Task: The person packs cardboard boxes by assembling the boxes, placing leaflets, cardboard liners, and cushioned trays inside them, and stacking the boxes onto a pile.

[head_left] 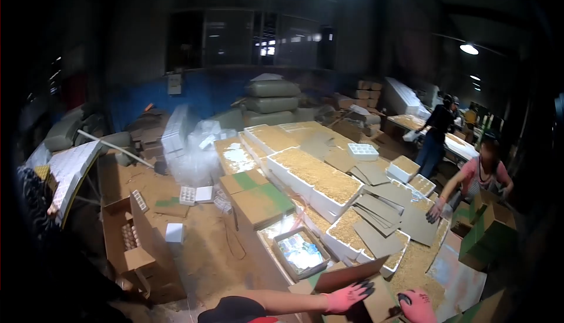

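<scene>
At the bottom, my left hand (351,297), in a pink glove with dark fingertips, lies across the top of a cardboard box (379,300). Its fingers are stretched out and slightly apart over the cardboard, near a raised flap (353,274). On the box's right side is my right hand (418,306), gloved the same way, with fingers bent at the box edge; part of it is cut off by the frame. Just beyond the box stands an open carton (301,253) holding shiny blue-and-white packets. What is inside the box under my hands is hidden.
White foam trays (317,182) filled with yellow grain-like material cover the table, with loose cardboard sheets (379,214) on top. A co-worker (479,173) reaches in from the right beside green-and-brown cartons (487,229). An open box (126,238) with round items stands left.
</scene>
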Motion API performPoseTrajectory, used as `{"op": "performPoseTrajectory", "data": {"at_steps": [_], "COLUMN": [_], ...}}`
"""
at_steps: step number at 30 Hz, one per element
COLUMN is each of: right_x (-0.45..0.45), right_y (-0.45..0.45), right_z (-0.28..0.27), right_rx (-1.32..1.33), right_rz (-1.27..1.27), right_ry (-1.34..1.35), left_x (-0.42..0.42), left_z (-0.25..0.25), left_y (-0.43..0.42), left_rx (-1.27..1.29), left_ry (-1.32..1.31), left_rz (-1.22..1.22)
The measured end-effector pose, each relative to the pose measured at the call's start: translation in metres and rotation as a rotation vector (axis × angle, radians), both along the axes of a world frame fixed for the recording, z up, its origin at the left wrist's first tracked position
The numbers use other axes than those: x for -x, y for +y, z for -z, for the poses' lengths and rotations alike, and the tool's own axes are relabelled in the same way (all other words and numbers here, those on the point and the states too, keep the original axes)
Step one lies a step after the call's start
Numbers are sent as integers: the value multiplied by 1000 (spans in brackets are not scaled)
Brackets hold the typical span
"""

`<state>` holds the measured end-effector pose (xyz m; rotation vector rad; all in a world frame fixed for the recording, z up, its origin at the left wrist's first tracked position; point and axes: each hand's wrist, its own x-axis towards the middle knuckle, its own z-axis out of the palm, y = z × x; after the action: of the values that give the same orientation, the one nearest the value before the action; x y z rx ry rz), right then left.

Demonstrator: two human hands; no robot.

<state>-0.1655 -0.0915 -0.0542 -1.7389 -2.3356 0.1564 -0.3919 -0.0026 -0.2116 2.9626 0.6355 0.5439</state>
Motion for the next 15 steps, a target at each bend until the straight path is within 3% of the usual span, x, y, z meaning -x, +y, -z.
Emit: {"op": "performPoseTrajectory", "data": {"at_steps": [2,3,4,6,8,10,11,12,13,15], "right_x": [-22,-25,-9,13,17,23,33,40,41,35], "right_y": [2,13,13,15,13,32,41,47,50,33], "right_z": [31,68,69,43,50,91,107,120,129,127], "right_rx": [-236,-303,-350,-350,-360,-342,-348,-356,-312,-594], "right_rz": [97,156,252,397,549,664,690,710,788,879], "right_ry": [36,89,161,179,275,482,437,389,560,541], "left_x": [-7,-4,-6,5,43,43,28,15,16,26], "left_z": [21,11,-14,-92,-185,-145,-153,-134,-98,-65], "left_y": [-5,-8,-3,23,29,46,37,16,-12,-17], "left_rx": [-130,-130,-143,136,124,639,389,454,351,219], "left_ry": [5,183,354,184,-6,-66,170,139,96,3], "left_rz": [-30,-7,28,149,-134,-217,-19,89,156,255]}}
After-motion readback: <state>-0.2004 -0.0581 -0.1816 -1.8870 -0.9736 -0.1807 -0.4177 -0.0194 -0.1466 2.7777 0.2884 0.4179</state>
